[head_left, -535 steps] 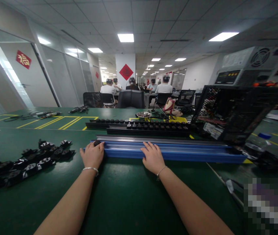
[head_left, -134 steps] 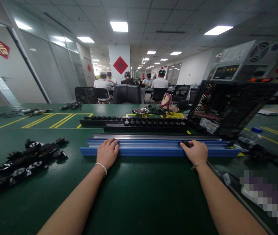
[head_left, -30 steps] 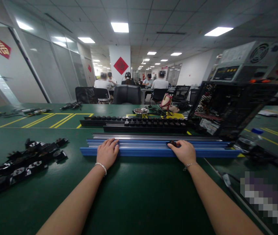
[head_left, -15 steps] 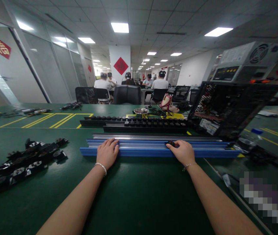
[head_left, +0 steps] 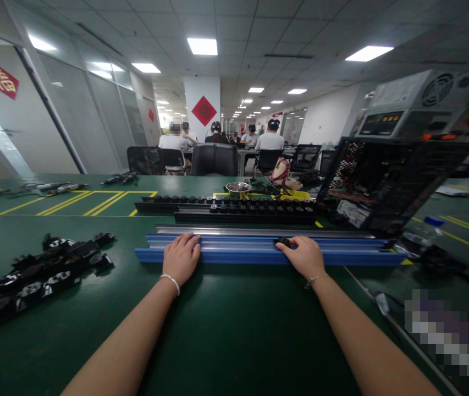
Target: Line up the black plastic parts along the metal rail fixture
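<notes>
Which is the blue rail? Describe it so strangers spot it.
On the green table, find the black computer case at the right. In front, reaching left, lies the long blue rail, under the left hand and right hand. Unlike the black and grey rails behind, it is blue.

Door sign: upper left of the frame, on the pale door; the gold character 福 on red.
Pillar sign: upper middle, a red diamond on the white pillar; its dark character is too faint to read surely.
Small red sign: left of the pillar, on a far door; illegible.
Power-supply label: upper right, dark with yellow blocks, on the lower metal box; lettering too small.
Case sticker: right, white, inside the black computer case; print unreadable.
</notes>
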Available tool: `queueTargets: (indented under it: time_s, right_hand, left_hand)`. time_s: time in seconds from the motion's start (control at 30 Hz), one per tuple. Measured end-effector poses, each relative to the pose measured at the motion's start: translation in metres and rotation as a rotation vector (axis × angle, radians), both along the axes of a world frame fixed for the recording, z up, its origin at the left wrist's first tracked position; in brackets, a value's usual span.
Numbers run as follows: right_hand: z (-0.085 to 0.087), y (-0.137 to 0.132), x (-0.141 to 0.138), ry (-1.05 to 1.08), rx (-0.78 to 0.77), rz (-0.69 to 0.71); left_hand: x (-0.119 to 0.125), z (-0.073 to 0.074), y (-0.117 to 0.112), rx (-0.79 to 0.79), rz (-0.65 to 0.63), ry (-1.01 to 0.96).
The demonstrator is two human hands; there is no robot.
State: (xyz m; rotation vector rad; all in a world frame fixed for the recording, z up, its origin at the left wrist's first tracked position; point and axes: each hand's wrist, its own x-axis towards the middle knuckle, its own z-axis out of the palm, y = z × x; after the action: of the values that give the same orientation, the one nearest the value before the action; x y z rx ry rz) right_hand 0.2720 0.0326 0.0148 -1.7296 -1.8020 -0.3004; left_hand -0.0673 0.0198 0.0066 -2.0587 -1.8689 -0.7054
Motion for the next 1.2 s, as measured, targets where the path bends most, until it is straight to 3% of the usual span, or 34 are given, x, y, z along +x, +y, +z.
queueTargets:
  time_s: [1.2]
  right_hand:
    - [0.003, -0.002, -0.024, 0.003, -0.069, 0.145]
  left_hand:
    - [0.0, 0.0, 0.0, -0.012, 0.004, -0.008]
